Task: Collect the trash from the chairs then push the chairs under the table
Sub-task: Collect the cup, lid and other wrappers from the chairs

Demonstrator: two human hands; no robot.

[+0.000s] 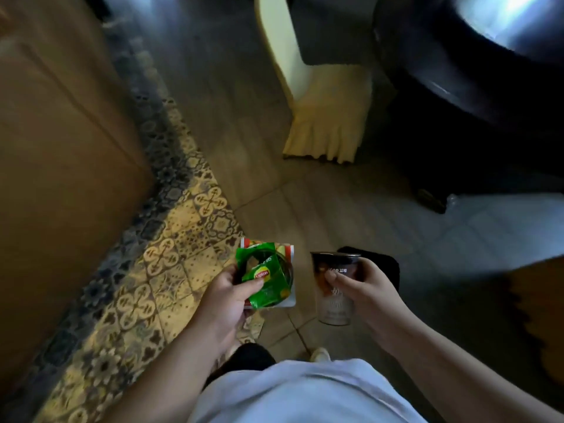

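Left hand [227,297] fingers clamp the green wrapper [265,277]; right hand [360,285] fingers grip the cup [334,288]. Keep both secure while approaching the chair [323,117] at twelve o'clock.

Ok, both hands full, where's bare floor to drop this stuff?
Bare tiles lie ahead, between the rug and the chair, beyond the wrappers and cup. Right of the chair it is dark and crowded.

Home dining room: patterned rug [158,264], covered chair [323,117].
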